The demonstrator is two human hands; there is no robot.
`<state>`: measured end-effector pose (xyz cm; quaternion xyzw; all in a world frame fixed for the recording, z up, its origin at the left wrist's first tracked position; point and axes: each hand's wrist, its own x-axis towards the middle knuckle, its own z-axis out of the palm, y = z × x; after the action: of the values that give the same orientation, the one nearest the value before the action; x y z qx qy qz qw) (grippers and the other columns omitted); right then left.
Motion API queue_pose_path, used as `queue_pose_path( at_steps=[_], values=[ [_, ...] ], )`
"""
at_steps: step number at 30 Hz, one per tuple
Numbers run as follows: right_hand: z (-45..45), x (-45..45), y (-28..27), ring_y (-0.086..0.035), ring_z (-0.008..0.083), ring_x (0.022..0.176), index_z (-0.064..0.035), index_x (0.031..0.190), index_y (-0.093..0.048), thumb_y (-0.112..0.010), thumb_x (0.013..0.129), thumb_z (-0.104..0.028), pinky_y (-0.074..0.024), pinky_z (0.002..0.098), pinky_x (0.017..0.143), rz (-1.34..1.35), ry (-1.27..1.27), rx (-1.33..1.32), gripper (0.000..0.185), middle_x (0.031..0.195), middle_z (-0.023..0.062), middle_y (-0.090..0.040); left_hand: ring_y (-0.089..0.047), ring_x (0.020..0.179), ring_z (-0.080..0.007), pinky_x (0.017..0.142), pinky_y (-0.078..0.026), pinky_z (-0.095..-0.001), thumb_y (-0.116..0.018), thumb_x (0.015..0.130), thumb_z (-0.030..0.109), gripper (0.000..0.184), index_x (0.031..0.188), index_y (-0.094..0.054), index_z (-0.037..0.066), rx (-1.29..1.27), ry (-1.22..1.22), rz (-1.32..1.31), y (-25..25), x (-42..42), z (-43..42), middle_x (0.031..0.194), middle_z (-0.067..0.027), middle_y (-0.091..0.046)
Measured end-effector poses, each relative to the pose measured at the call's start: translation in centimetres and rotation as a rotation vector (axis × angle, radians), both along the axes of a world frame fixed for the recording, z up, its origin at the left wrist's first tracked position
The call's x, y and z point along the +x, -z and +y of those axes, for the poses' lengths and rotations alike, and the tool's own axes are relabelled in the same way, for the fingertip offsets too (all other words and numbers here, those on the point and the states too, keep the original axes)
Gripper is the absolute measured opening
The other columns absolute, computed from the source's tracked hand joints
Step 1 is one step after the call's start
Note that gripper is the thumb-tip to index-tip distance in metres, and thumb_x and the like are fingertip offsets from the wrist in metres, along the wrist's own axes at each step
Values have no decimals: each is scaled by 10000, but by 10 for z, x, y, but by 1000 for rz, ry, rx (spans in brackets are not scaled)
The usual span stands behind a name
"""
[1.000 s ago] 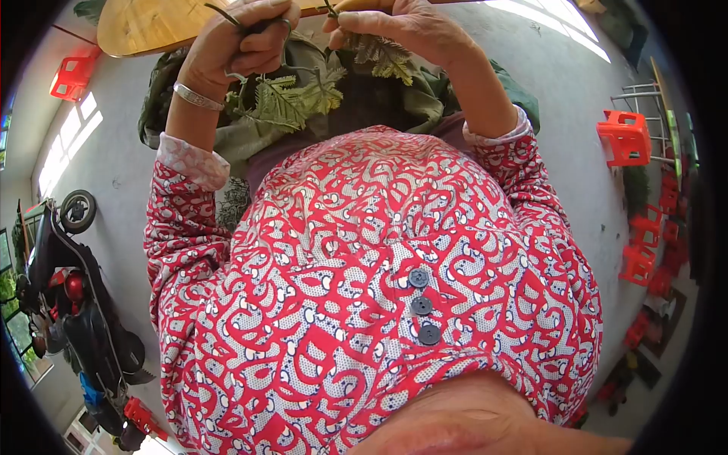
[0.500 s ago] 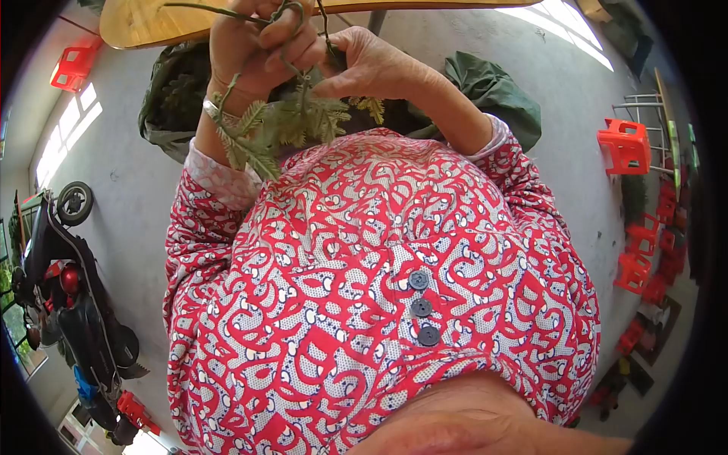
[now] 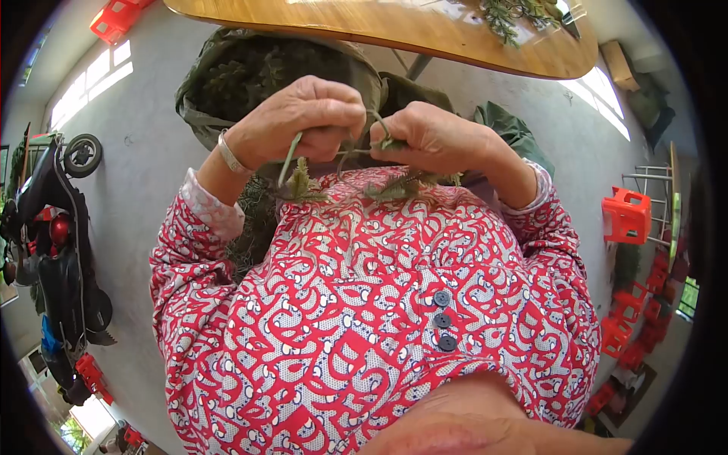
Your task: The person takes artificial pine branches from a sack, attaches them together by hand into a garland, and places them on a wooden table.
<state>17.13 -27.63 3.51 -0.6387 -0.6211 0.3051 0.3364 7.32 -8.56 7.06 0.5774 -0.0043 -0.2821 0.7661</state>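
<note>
My left hand (image 3: 307,117), with a bracelet at the wrist, is closed round a thin green stem (image 3: 290,158) in front of my chest. Close beside it, my right hand (image 3: 432,136) pinches another part of the greenery. A bent stem (image 3: 374,115) loops across the small gap between the hands. Below the fingers hang needle-leaved evergreen sprigs, one leafy tip (image 3: 303,184) under my left hand and another sprig (image 3: 394,184) under my right. My fingers hide exactly how the stems join.
A large dark green bag (image 3: 199,95) full of evergreen cuttings stands open beyond my hands. Ahead is a wooden table (image 3: 425,42) with evergreen sprigs (image 3: 500,19) at its right end. Red stools (image 3: 628,214) stand to the right, a motorbike (image 3: 64,273) to the left.
My hands have come down from the top of the view and moved slightly apart, the bent stem now showing between them. The view has shifted, showing more of the table and bag.
</note>
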Motion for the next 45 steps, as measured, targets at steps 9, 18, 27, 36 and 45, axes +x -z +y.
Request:
queue_pose_path(
  at_steps=[9,18,27,36,45],
  values=[
    [-53,17,-4,-464,207,508,14,726,-481,-535,862,-181,-391,327,509,-9,181,-303,244,559,117,-479,-186,312,-17,298,-169,-195,-435,929,194,247,785,-526,15,169,-563,71,11,-89,89,433,74,-261],
    [141,13,50,-587,266,611,-2,741,-534,-534,868,-268,-434,395,592,-298,362,284,294,601,139,-565,-148,297,-29,286,-140,-189,-371,960,172,234,889,-514,1,-440,-1036,-335,15,-107,96,433,71,-228],
    [159,25,88,-529,344,1046,-93,1248,-442,-600,776,-459,-400,417,907,-433,538,253,618,1105,182,-571,-164,341,-41,353,-171,-198,-412,941,157,222,891,-552,-8,-415,-1026,-410,31,-83,72,450,68,-217],
    [99,-9,37,-584,182,911,13,1048,-584,-657,770,-337,-452,300,808,345,168,241,454,965,139,-628,-204,370,-66,388,-214,-223,-461,910,132,200,832,-561,-23,-155,-1202,-412,45,-21,44,494,34,-254],
    [76,2,43,-500,64,627,-4,908,-647,-654,800,-278,-430,238,570,608,303,194,294,675,-15,-570,-218,387,-81,413,-301,-238,-478,885,98,177,816,-556,-45,-24,-1346,-453,42,20,19,500,18,-286]
  ],
)
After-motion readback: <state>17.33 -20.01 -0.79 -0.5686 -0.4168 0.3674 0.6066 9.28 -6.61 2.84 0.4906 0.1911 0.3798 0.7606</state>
